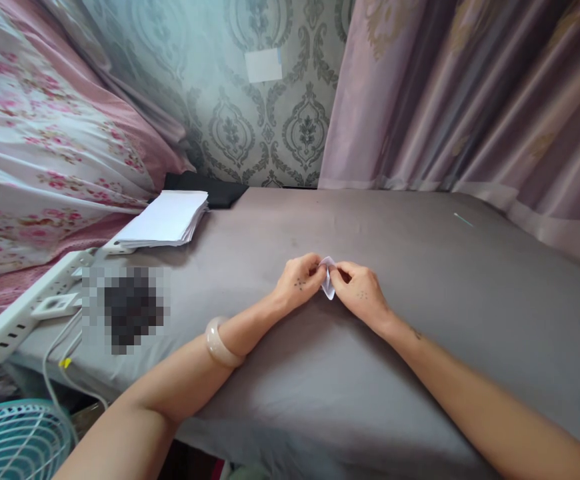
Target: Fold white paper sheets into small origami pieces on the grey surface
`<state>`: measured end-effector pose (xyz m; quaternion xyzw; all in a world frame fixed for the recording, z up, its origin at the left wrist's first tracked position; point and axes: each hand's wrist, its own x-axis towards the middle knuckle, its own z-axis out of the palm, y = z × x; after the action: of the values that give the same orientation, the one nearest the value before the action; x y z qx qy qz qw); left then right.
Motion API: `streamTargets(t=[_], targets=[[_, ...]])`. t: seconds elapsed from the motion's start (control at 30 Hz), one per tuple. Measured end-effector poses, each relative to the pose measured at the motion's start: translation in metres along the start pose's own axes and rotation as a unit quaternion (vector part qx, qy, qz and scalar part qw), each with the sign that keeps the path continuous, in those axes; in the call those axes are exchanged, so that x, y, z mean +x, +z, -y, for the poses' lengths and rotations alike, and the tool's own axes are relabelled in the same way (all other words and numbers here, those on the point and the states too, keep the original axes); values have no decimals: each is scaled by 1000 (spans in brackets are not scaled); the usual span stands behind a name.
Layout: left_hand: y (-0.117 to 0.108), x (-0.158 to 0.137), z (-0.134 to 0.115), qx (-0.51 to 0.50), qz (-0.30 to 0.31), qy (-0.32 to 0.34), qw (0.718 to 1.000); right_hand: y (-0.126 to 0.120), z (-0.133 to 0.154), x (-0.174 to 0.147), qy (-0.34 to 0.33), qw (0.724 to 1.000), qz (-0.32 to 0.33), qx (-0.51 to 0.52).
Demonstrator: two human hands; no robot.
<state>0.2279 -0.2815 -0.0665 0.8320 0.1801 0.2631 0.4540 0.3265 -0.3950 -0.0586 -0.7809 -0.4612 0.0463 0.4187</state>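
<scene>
Right at the grip, the folded paper [329,292] is caught between two sets of fingertips, left hand [300,279] on its left side, right hand [361,287] on its right, both pinching, neither one nearer than the other! The paper sits squarely between the thumbs, its longer line running roughly from the near edge towards the far edge of the grey-covered surface [395,233], with a pointed end poking out below the fingers, towards the person. Whether it touches the cloth or hangs just over it, I can't tell. The hands face each other, knuckles up, thumbs almost meeting, the fingers curled under and largely hidden. Now out along the arms: both slant in from the near edge, the left with a pale bangle [220,343] near the wrist, the right coming in from the near right corner. Further off, towards the far left corner, there's a stack of white paper [165,217], well apart from the grip, with a flat black item [227,193] beyond it, and a white power strip [7,337] lining the left edge.
</scene>
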Motion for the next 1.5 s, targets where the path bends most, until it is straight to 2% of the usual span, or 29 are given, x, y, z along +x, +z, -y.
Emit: streamTargets(t=[0.17,0.27,0.37,0.47,0.57,0.7,0.9,1.17,1.33,1.5], targets=[[-1,0,1,-5,-7,-1,1000,1,0,1,-29,999,-23,-5],[1,1,3,-74,11,-29,997,2,-2,2,-26,999,-22,21],[4,2,5,-171,54,-82,980,3,-6,4,-8,998,-30,47],[9,1,8,-205,80,-112,969,4,-10,5,5,998,-50,49],[10,1,13,-193,65,-98,974,6,-11,6,20,996,-51,73],[9,2,18,-159,39,-81,983,9,-11,6,70,989,4,133],[11,0,13,-147,63,-91,983,8,-11,5,97,986,16,137],[6,0,14,-126,45,-93,987,5,-5,3,59,990,60,114],[8,0,17,-101,43,-102,989,3,-2,3,103,971,94,196],[10,-1,14,-69,52,-110,990,3,-1,3,130,959,106,227]])
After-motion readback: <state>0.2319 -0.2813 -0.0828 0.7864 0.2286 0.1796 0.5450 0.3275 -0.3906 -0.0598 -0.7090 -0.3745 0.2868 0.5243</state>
